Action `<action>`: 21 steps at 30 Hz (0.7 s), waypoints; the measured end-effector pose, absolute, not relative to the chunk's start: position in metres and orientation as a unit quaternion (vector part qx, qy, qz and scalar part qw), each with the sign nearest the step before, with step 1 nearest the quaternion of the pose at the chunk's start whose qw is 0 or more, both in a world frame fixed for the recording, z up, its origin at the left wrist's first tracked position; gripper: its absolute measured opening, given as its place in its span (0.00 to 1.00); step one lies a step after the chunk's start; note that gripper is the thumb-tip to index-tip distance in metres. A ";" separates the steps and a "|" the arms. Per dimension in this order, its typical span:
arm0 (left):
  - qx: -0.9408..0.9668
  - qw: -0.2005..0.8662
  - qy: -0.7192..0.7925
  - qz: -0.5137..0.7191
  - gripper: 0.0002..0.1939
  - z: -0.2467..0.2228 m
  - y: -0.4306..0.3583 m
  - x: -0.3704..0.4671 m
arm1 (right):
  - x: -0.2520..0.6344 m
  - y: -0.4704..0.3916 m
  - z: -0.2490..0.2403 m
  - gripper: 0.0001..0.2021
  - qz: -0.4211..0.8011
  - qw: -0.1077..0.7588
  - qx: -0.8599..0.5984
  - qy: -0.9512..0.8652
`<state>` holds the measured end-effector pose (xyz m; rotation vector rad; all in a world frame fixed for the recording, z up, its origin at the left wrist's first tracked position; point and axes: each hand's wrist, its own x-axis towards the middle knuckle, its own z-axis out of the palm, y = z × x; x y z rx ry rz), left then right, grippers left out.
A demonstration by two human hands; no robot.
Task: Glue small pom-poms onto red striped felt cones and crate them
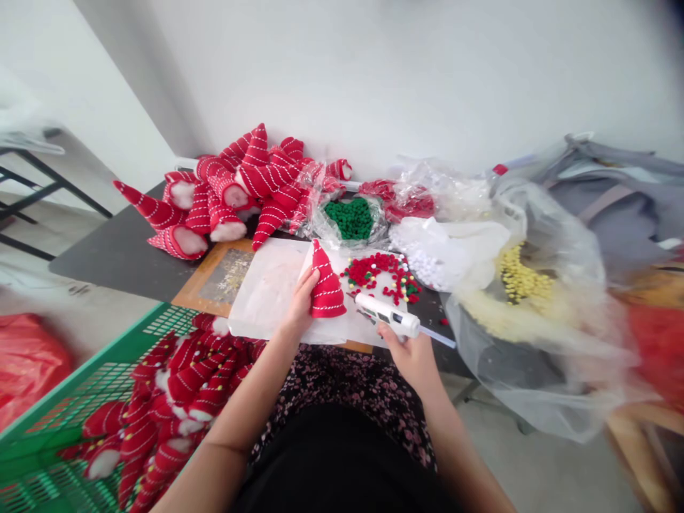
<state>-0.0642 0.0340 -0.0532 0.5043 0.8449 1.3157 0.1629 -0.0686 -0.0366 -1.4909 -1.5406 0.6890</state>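
Observation:
My left hand (303,298) is closed on a red cone-shaped hat (327,288) with white stitched stripes, its tip pointing up. In my right hand (409,350) is a white glue gun (389,313), its nozzle aimed left toward the hat, with a small gap between them. A clear glue stick (438,338) juts from the gun's back end. Beneath lies white paper (256,303). Just beyond the gun, small red, green and pale pompoms (382,267) are scattered on the paper.
Stuffed striped hats (267,178) are heaped at the back left. A green basket (154,320) on the left holds more hats. Bags of green pompoms (350,218), white pompoms (427,263) and yellow pompoms (521,278) stand behind and right. A wall (374,85) rises behind the table (117,249).

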 end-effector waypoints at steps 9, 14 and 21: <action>0.299 0.660 0.369 0.581 0.23 -0.044 0.034 -0.047 | 0.150 -0.096 0.009 0.15 0.166 0.392 -0.564 -0.707; 0.360 0.645 0.365 0.566 0.21 -0.034 0.028 -0.041 | 0.145 -0.099 0.025 0.17 0.078 0.335 -0.571 -0.745; 0.428 0.597 0.391 0.554 0.22 -0.035 0.027 -0.038 | 0.144 -0.097 0.020 0.19 0.027 0.308 -0.574 -0.758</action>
